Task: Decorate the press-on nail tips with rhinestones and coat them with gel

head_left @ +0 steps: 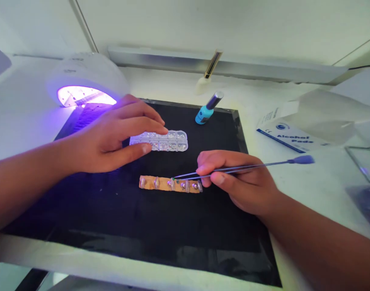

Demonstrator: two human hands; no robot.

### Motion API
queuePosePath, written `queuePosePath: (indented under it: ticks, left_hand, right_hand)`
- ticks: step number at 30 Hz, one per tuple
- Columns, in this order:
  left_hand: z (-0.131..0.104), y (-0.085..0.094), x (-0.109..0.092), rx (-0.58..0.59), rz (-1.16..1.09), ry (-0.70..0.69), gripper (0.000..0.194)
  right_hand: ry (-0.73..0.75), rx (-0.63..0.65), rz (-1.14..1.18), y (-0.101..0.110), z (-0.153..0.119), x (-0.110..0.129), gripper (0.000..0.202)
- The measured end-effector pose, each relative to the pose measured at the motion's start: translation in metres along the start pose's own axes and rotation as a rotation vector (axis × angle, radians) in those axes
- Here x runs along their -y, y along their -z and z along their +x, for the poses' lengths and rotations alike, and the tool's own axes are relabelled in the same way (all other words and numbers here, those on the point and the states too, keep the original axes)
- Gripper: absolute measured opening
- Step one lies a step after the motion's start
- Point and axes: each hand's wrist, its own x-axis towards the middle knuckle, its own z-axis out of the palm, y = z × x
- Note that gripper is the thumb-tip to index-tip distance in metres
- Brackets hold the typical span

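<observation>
The strip [163, 184] lies near the middle of the black mat [136, 226] on the table [306, 169], carrying five raised clear pieces. At its 3 o'clock, the right hand [238, 182] has its fingers clamped on the tweezers [248, 167], whose tips reach the strip's upper edge by a small green spot. At 12 o'clock, the left hand's [118, 135] thumb and forefinger stand apart across the compartmented case [181, 141]; whether they pinch it, I cannot tell.

Neither hand appears to pin the strip, so a push from the tips could slide or turn it. The right fingers, close to its 3 o'clock end, might knock it. A jerk of the left hand could tip the case and spill its tiny contents.
</observation>
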Motion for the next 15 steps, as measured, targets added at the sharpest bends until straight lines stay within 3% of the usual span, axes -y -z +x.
queuePosePath:
  ticks: [1, 3, 7, 11, 15]
  left_hand:
    - [0.003, 0.004, -0.01, 0.024, -0.001, 0.02, 0.03]
    - [0.005, 0.008, -0.032, -0.039, -0.011, 0.158, 0.022]
    - [-0.002, -0.007, -0.061, -0.065, -0.117, 0.122, 0.016]
    - [-0.013, -0.029, -0.059, -0.065, -0.134, 0.019, 0.016]
    - [-0.015, -0.039, -0.051, -0.041, -0.147, -0.046, 0.02]
  right_hand:
    - [0.007, 0.005, 0.001, -0.001, 0.001, 0.0, 0.013]
    - [0.005, 0.008, 0.003, -0.002, 0.003, 0.0, 0.014]
    - [-0.035, 0.007, 0.012, -0.002, 0.003, -0.001, 0.017]
    - [-0.035, 0.022, 0.021, 0.0, 0.002, -0.002, 0.017]
    - [-0.06, 0.025, 0.035, 0.002, 0.002, -0.002, 0.015]
